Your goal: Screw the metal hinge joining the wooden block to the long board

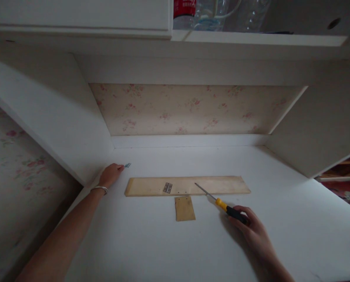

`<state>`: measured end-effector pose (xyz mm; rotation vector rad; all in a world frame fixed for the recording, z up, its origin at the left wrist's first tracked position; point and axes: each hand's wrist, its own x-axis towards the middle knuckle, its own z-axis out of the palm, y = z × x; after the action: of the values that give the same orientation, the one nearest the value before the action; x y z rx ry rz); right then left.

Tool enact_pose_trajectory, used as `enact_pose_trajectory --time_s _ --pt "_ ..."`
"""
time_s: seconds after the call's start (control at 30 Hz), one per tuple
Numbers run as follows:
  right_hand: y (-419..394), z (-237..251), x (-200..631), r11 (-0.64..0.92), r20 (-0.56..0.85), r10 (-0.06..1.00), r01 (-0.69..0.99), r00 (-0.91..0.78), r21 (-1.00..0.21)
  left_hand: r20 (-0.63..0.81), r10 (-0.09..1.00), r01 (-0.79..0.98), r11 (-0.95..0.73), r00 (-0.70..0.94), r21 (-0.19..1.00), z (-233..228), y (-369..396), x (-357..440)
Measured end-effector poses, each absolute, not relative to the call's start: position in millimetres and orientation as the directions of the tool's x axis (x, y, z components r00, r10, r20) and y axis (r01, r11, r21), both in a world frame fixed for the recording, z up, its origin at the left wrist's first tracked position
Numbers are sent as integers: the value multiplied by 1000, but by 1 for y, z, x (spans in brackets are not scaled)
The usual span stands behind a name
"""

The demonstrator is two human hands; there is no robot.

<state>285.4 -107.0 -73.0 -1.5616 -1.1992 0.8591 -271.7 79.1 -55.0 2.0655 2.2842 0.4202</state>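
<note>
Screwdriver (pixel 222 203), with its yellow-and-black handle, is clasped in the right hand (pixel 253 231), the fingers wrapped round the black end and the blade pointed away from the grip, its tip lying over the near edge of the long wooden strip (pixel 189 185). For a clean turn, the shaft would best be held in line with the screw and pressed straight down, so that the tip is not allowed to slip across the wood. Just beyond and left of the grip a small wooden square (pixel 184 208) is laid, apart from the strip's near edge. Farther left on the strip a small metal hinge (pixel 167 188) is set flat. The left hand (pixel 110 175) is stretched out to a small bluish piece (pixel 127 165) on the white desk (pixel 163 243), fingertips touching or nearly touching it; whether it is pinched cannot be told. Counted: one screwdriver, one strip, one square, one hinge, one bluish piece.
</note>
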Motion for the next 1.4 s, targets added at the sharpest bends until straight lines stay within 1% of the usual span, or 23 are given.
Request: enact_pose_trajectory --time_s 0.1,0.13,0.17,0.23,0.33,0.4,0.53,0.63,0.73,0.83,1.0,1.1,1.2,1.3,1.33,1.4 --pt "-107 -73 285 -65 15 962 280 273 -958 263 951 961 91 -162 263 -45 67 -251" --pt "-107 -72 285 -65 14 962 279 271 -958 285 948 958 55 -139 283 -40 60 -239" --pt "-107 -72 285 -60 18 964 281 266 -958 280 957 955 -8 -79 297 -36 53 -226" --pt "-107 -72 285 -42 34 968 293 249 -955 240 968 948 -148 79 282 -28 35 -195" --pt "-106 -74 286 -32 47 969 314 242 -949 145 962 952 -254 230 174 -19 7 -144" --pt "-106 -75 286 -33 50 967 315 250 -948 66 957 954 -288 283 82 -16 -7 -113" --pt "-108 -78 287 8 93 966 334 239 -943 65 939 941 -336 338 -39 -20 -21 -67" --pt "-109 -79 289 43 135 967 381 217 -924 61 908 908 -407 414 -101 -25 -20 -50" --pt "-109 -77 290 54 147 970 412 195 -909 45 853 849 -509 519 -146 -28 -16 -46" --pt "-109 -74 290 48 146 967 415 209 -909 35 824 818 -554 565 -159 -29 -14 -47" --pt "-109 -68 287 46 142 956 346 257 -937 9 816 811 -574 579 -113 -26 -17 -58" --pt "-109 -65 286 35 131 956 342 264 -939 10 840 836 -538 542 -110 -19 -13 -76" --pt "-109 -65 285 29 123 960 348 251 -937 73 901 901 -417 427 -122 -9 -5 -109" --pt "-109 -67 284 7 95 964 333 249 -943 139 966 967 -196 219 -166 0 6 -150" --pt "-109 -68 284 -4 83 964 325 251 -946 154 976 976 -126 154 -179 2 9 -164" --pt "-109 -68 283 -20 63 964 309 257 -951 192 979 978 -33 73 -208 4 16 -190"
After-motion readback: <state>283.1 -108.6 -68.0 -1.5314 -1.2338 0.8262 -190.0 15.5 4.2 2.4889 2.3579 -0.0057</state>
